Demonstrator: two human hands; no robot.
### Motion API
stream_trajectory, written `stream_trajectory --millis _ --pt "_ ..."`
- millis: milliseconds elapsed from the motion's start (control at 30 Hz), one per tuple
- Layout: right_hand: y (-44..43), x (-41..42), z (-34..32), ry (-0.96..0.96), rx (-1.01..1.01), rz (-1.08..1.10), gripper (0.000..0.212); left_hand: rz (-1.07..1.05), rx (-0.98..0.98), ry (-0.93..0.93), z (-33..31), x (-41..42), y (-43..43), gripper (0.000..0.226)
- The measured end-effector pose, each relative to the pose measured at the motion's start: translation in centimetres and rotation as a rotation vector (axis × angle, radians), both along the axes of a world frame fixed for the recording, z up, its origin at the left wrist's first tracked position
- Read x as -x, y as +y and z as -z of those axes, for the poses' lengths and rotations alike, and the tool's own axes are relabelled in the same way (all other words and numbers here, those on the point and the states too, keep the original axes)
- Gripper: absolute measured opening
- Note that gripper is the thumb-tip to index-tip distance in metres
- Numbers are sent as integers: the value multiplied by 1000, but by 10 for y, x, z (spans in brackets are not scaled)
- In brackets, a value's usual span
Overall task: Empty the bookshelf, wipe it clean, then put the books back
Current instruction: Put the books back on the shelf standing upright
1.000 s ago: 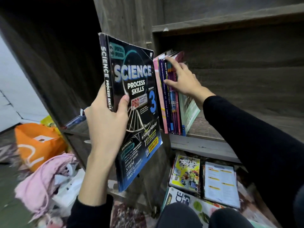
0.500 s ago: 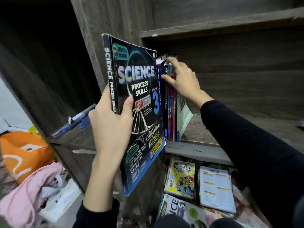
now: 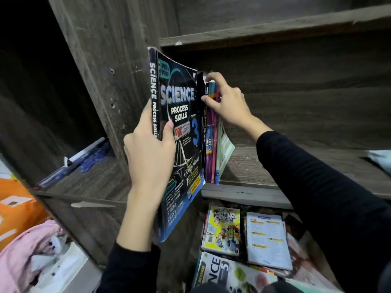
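Note:
My left hand [image 3: 150,157] grips a black "Science Process Skills 3" book [image 3: 179,115] by its spine, upright, in front of the shelf's left end. A few thin books [image 3: 211,134] stand on the dark wooden shelf [image 3: 254,193] against its left wall. My right hand [image 3: 228,100] holds the tops of those standing books, thumb on the near side and fingers curled over their upper edges. A pale green book [image 3: 225,149] leans at the right end of the row.
Several books lie on the floor below: a yellow comic-style one [image 3: 222,229], a white page-like one [image 3: 266,240] and a "Science 5" book [image 3: 228,273]. Blue items [image 3: 84,159] lie in the left compartment. An orange bag [image 3: 14,210] and pink cloth [image 3: 23,261] sit at lower left.
My right hand pushed the leaning books upright against the left wall. The Science book in my left hand moved closer to the row, and the view shifted a little.

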State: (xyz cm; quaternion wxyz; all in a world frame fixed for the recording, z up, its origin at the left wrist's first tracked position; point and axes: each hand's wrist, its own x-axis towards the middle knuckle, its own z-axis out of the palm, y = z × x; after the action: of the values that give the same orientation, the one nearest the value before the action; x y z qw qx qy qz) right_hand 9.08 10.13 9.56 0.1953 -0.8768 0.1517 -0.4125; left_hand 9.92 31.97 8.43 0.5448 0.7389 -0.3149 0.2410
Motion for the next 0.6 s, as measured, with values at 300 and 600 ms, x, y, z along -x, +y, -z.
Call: stream_trajectory --millis 300,600 --pt "-3 4 3 -32 -20 -16 47 -9 -41 -88 -8 -10 -25 47" --pt "-4 2 7 -66 -4 11 50 -8 33 -248 -19 -3 -31 47"
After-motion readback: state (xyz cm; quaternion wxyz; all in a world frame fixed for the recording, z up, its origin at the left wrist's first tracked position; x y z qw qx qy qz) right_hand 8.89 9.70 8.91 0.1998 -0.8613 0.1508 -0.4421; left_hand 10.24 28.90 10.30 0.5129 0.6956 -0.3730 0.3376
